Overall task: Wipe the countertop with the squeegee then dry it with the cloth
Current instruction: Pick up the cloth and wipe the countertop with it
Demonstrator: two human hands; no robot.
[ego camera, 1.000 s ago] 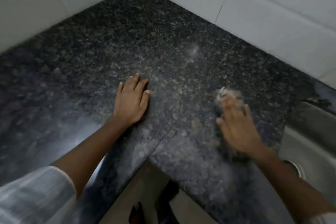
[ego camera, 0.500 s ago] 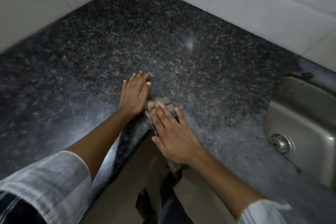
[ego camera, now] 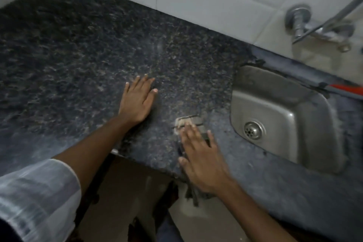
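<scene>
Granite tabletop carries both hands: left hand flat and open, right hand spread, pressing the grey cloth near the front edge. Steel sink beside; cloth partly hidden, blurred.

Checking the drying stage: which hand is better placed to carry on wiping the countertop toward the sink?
The right hand. It already presses flat on the cloth near the counter's front edge, on the side nearer the sink. The left hand lies empty, palm down on the countertop, farther from the sink, likely just bracing.
</scene>
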